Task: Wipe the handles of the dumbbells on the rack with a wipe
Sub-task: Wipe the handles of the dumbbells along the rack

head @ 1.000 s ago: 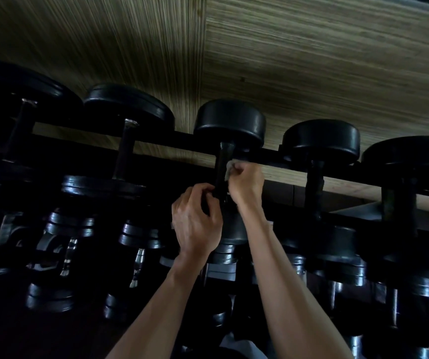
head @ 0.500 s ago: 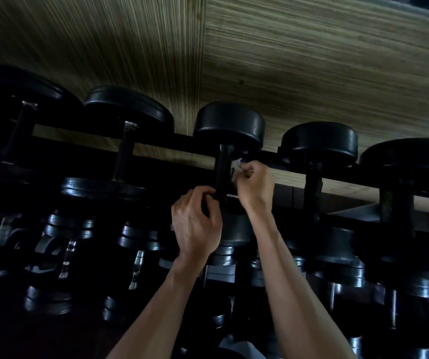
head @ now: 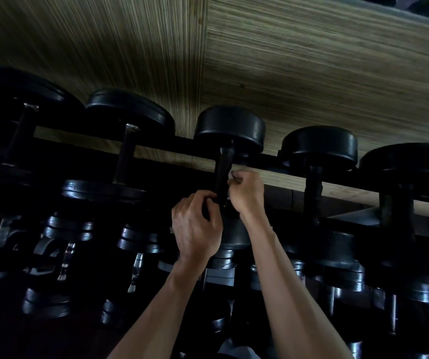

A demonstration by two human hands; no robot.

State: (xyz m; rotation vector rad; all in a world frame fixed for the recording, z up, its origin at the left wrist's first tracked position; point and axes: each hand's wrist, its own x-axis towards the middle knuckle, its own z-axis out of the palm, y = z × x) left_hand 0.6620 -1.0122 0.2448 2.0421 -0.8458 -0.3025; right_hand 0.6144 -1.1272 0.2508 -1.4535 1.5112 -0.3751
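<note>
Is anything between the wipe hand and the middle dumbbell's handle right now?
Nothing visible. The right hand holds the white wipe right beside the handle, and the left hand grips the handle's lower end, below the wipe.

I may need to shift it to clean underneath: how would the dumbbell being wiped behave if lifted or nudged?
Probably heavy: the dumbbell has thick black heads. Its round heads could roll once off the rack rail. It looks rigid, and the narrow handle, beside the wipe in the right hand, seems grippable.
</note>
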